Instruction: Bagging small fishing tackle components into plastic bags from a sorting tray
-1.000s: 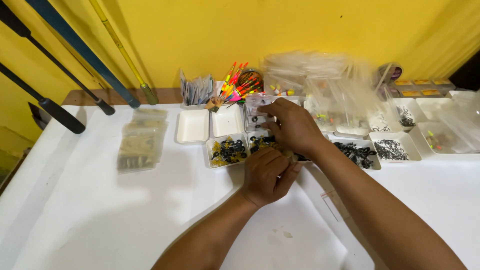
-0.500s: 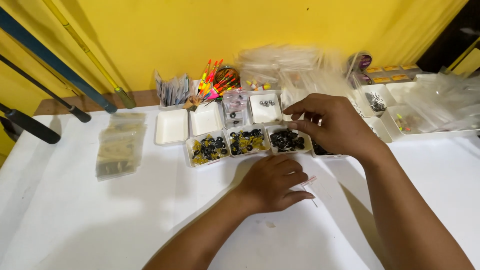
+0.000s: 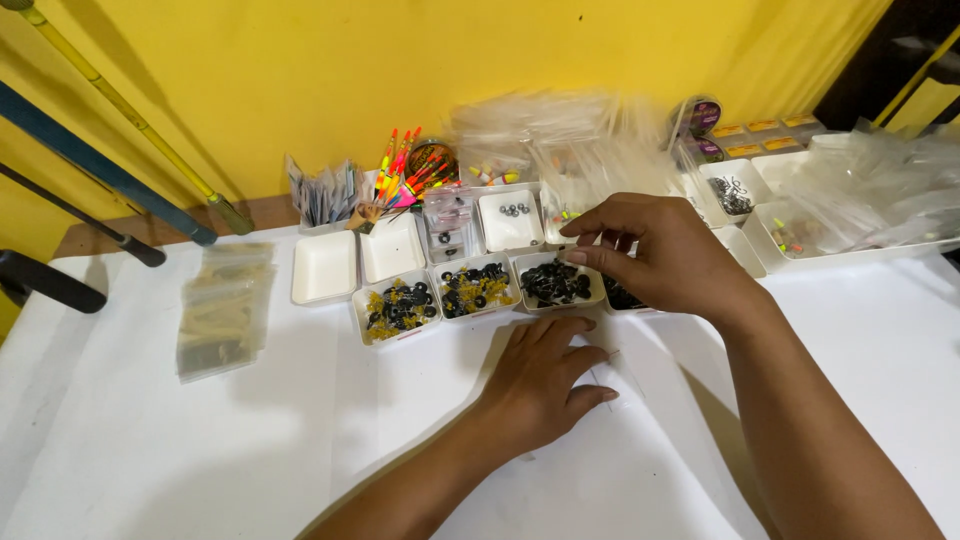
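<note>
My left hand (image 3: 545, 380) lies flat on the white table, fingers spread, pressing a small clear plastic bag (image 3: 610, 372) just in front of a row of small white trays. My right hand (image 3: 655, 252) hovers over the tray of black beads (image 3: 556, 283), thumb and fingertips pinched together at its right rim; whether a bead is between them I cannot tell. To the left stand a tray of black and yellow beads (image 3: 476, 289) and another with more yellow pieces (image 3: 397, 309).
Two empty white trays (image 3: 324, 267) stand further left, a stack of clear packets (image 3: 222, 310) at the far left. Bright fishing floats (image 3: 405, 170), piles of clear bags (image 3: 560, 130), spools and more trays line the back and right. Fishing rods (image 3: 110, 175) lean on the yellow wall.
My right hand has drawn back from the far trays to the black bead tray. My left hand has opened from a loose fist and flattened on the table.
</note>
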